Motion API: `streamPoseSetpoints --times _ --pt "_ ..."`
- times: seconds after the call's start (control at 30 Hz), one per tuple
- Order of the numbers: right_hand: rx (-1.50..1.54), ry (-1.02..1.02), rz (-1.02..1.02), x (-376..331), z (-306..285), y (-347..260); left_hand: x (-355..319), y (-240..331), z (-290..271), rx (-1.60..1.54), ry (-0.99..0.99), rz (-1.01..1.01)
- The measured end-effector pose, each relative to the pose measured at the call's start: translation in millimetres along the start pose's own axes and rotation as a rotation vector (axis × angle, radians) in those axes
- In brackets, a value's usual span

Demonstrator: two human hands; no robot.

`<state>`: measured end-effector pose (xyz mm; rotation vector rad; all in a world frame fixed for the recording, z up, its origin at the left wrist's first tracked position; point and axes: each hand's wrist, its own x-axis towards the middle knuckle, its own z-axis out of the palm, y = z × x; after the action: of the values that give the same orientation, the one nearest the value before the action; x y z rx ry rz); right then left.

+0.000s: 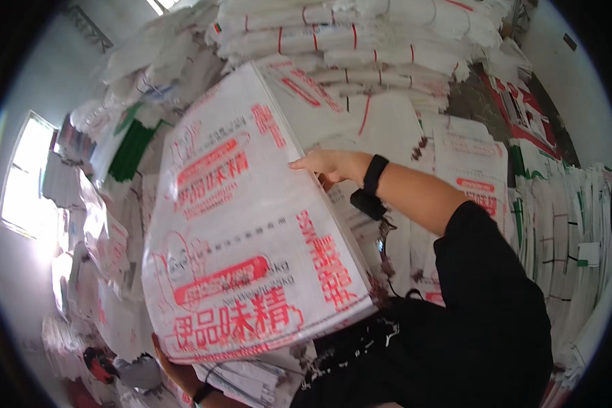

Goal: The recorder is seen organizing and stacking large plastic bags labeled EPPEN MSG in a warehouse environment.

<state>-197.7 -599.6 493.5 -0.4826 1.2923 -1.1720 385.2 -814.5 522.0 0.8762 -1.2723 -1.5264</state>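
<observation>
A thick stack of flat white woven sacks (251,224) with red print tilts up in front of me and fills the middle of the view. My right hand (332,166) grips its right edge, thumb on the top face and fingers curled beneath. At the lower left corner my left hand (166,355) holds the same stack; most of its fingers are hidden behind the sacks. Both wrists wear black bands, and a small black device (368,202) hangs at the right one. Another printed white sack (466,160) lies beyond my right forearm.
Tied bundles of white sacks (306,37) are piled high at the back. More bundles (557,231) stand along the right, near a red printed panel (520,112). Green-and-white sacks (132,146) lean at the left, by a bright window (28,173). Loose sacks (251,384) lie below the stack.
</observation>
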Motion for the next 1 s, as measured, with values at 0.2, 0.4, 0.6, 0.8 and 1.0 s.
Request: streamPoseSetpoints --times 0.2,0.4,0.6,0.8,1.0 --pt "0.036 0.059 -0.108 -84 46 32 2 -6 8 -0.006 -0.148 0.002" --pt "-0.17 0.346 -0.281 -182 83 66 -3 6 -5 -0.055 -0.082 -0.019" --pt "-0.225 0.457 -0.243 -170 91 156 26 8 -25 -0.176 -0.021 -0.136" --pt "0.131 0.309 -0.218 -142 104 175 56 1 -35 0.08 0.003 -0.225" --pt "0.032 0.345 -0.394 -160 113 165 71 -1 -58 0.216 -0.033 -0.241"
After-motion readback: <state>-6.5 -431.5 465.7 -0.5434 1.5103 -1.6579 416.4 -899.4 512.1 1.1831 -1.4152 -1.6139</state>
